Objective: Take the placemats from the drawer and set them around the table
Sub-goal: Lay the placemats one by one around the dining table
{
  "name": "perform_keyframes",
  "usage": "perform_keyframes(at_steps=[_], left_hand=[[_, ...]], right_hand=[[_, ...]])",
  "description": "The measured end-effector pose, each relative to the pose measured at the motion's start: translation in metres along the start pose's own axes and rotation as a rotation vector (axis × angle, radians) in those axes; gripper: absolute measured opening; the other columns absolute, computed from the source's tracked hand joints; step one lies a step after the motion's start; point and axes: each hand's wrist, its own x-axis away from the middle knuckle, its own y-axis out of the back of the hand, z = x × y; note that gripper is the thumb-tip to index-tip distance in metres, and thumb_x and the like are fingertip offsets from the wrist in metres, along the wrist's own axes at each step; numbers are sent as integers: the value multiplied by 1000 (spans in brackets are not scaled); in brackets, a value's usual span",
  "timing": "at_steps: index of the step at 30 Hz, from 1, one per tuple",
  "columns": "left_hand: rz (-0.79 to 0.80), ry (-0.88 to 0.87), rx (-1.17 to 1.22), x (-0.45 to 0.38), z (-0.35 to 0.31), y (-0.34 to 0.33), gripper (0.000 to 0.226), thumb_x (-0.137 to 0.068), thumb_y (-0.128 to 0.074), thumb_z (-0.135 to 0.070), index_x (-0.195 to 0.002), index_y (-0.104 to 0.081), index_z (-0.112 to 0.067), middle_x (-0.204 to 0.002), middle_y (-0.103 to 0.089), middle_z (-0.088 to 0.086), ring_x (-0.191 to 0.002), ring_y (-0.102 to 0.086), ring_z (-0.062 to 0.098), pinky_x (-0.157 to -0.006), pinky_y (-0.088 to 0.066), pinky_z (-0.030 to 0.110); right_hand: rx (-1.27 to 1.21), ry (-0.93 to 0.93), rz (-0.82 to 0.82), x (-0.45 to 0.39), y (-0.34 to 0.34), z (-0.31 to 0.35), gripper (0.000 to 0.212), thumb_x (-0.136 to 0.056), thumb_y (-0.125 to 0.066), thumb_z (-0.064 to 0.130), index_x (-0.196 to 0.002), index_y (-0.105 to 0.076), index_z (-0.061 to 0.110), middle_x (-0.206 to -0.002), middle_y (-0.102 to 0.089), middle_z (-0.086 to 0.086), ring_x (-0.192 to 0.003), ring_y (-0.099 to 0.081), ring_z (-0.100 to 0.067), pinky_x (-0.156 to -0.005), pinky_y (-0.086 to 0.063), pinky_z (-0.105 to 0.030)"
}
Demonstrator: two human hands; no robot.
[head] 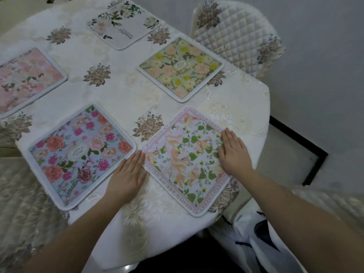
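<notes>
Several floral placemats lie on the round table (122, 91). Nearest me is a white mat with peach flowers and a lettered pink border (187, 162). My left hand (128, 174) lies flat with straight fingers at that mat's left corner, partly on the tablecloth. My right hand (234, 152) presses flat on the mat's right side. To the left lies a blue mat with pink roses (78, 156). Farther off are a yellow-and-peach mat (181, 68), a pale mat with white flowers (123, 23) and a pink mat (27, 79) at the left edge.
A cream embroidered tablecloth covers the table. A chair with a quilted white cover (236, 34) stands at the back right. Another covered chair (295, 223) is at the lower right, one more (23, 203) at the lower left. A dark-framed floor panel (313, 154) shows beyond the table's right edge.
</notes>
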Motion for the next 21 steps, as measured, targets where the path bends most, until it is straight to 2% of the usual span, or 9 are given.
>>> perform_keyframes(at_steps=[3, 5, 7, 9, 13, 17, 19, 21], left_hand=[[4, 2, -33, -1, 1, 5, 70, -98, -5, -55, -158, -12, -19, -165, -9, -3, -151, -6, 10, -117, 17, 24], [-21, 14, -23, -2, -5, 11, 71, -97, -10, -51, -156, -24, -15, -163, -23, 2, -151, -17, 16, -119, 9, 29], [-69, -3, 23, -6, -18, 15, 65, -100, -15, -47, -155, -29, -15, -161, -30, 4, -150, -22, 18, -121, -2, 33], [-92, -42, 72, -12, -37, 14, 60, -103, -21, -41, -156, -25, -15, -162, -27, 3, -151, -19, 18, -123, -4, 33], [-98, -104, 157, -29, -89, 9, 59, -100, -22, -31, -155, -28, -11, -161, -29, 6, -151, -20, 20, -122, -4, 33], [-63, -89, 154, -28, -121, -9, 60, -101, -16, -35, -156, -21, -13, -164, -17, 3, -152, -7, 16, -122, -4, 39], [-71, -59, 141, -25, -122, -15, 59, -101, -20, -35, -157, -21, -16, -164, -18, 1, -152, -8, 14, -122, -5, 42], [-78, -54, 131, -25, -119, -17, 59, -101, -24, -37, -157, -21, -18, -164, -17, 0, -152, -8, 14, -123, -6, 43]], right_hand=[[-27, -84, 8, 8, 4, -7, 60, -106, -19, 43, -158, -11, 14, -166, -7, -2, -152, -4, -14, -124, -1, -34], [-47, -155, 8, 12, 4, 0, 63, -104, -14, 43, -158, -12, 11, -166, -8, -4, -152, -5, -15, -123, 0, -33], [-75, -153, -14, 22, 3, 22, 65, -100, -13, 40, -157, -13, 10, -166, -10, -5, -152, -6, -16, -123, 1, -34], [-109, -73, -6, 35, -2, 56, 62, -102, -14, 38, -158, -13, 11, -166, -10, -5, -152, -5, -17, -124, -1, -38], [-213, 17, 40, 66, -18, 127, 69, -98, 2, 44, -158, -11, 11, -165, -4, -1, -152, 1, -13, -124, -4, -37], [-79, 59, 70, 87, -37, 139, 65, -101, -13, 42, -149, -34, 3, -158, -30, -9, -147, -28, -24, -116, -19, -41], [-15, 83, 70, 89, -43, 128, 60, -102, -20, 39, -151, -31, 7, -159, -29, -8, -148, -27, -22, -118, -14, -39], [7, 92, 60, 88, -41, 114, 59, -103, -24, 40, -156, -23, 13, -163, -22, -4, -151, -18, -17, -121, -7, -36]])
